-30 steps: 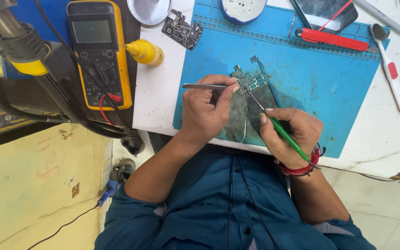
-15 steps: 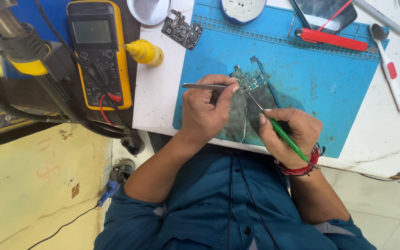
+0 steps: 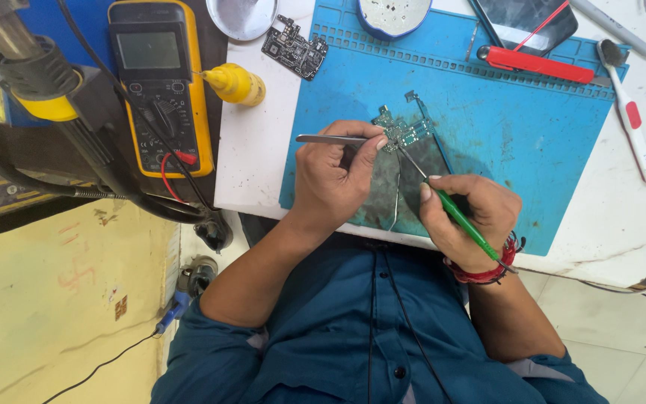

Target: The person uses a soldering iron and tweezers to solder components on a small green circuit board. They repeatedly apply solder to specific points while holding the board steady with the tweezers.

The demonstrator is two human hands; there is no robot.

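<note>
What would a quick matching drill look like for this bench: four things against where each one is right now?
Things:
1. tweezers
2. green tool
3. meter
4. small green board

Places:
A. on the blue mat, between both tool tips
B. in the left hand
C. off the mat, far left, beside the yellow bottle
D. in the right hand

Pairs: 1-B, 2-D, 3-C, 4-A

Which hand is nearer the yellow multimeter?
Left. The left hand, holding tweezers, sits on the blue mat's edge nearest the multimeter. The right hand, holding a green-handled tool, is farther along the mat.
</note>
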